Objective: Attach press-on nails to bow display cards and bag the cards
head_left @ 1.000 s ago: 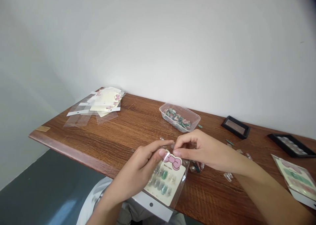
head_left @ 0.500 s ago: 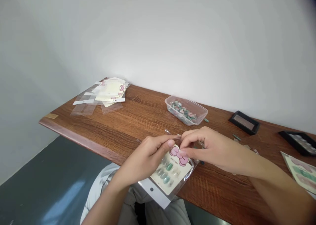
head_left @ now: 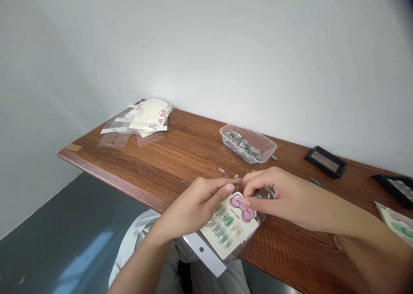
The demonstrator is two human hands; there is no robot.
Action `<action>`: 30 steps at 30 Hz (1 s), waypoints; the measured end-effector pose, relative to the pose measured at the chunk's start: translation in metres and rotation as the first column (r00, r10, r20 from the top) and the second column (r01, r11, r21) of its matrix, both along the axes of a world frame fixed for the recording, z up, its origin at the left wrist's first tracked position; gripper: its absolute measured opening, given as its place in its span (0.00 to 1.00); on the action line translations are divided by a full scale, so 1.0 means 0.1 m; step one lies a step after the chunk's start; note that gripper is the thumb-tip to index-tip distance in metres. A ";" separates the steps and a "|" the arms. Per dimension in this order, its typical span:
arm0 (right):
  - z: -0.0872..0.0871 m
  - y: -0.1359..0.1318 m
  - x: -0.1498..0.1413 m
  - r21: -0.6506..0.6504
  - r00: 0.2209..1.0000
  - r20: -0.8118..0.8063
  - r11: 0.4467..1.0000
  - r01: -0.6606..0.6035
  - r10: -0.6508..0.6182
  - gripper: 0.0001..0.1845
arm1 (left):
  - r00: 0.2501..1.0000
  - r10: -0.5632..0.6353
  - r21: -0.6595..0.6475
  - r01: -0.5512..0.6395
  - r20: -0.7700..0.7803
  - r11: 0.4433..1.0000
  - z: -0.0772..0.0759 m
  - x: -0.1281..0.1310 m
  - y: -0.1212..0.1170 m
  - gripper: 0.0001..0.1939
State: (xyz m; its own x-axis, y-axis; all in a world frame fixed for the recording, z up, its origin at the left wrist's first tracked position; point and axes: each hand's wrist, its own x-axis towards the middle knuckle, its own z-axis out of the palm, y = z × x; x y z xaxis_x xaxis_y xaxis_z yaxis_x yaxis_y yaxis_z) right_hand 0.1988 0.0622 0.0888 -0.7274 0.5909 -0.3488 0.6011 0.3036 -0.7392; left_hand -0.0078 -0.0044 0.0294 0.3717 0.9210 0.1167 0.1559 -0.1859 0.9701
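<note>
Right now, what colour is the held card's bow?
The bow is pink with dark outlines, in the head view.

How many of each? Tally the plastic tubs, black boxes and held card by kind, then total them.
Clear rectangular plastic tub: 1
Black rectangular boxes, one cut off at the right edge: 2
Held cream card with pink bow: 1
Total: 4

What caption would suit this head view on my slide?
Left hand and right hand hold a bow-printed card of false nails in a clear bag.
</note>
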 end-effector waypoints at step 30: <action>-0.01 0.08 0.40 0.165 0.861 -0.338 0.876 0.453 -0.381 0.18 | 0.867 0.263 -0.295 -0.142 0.424 0.945 -0.24 0.01 0.20 0.15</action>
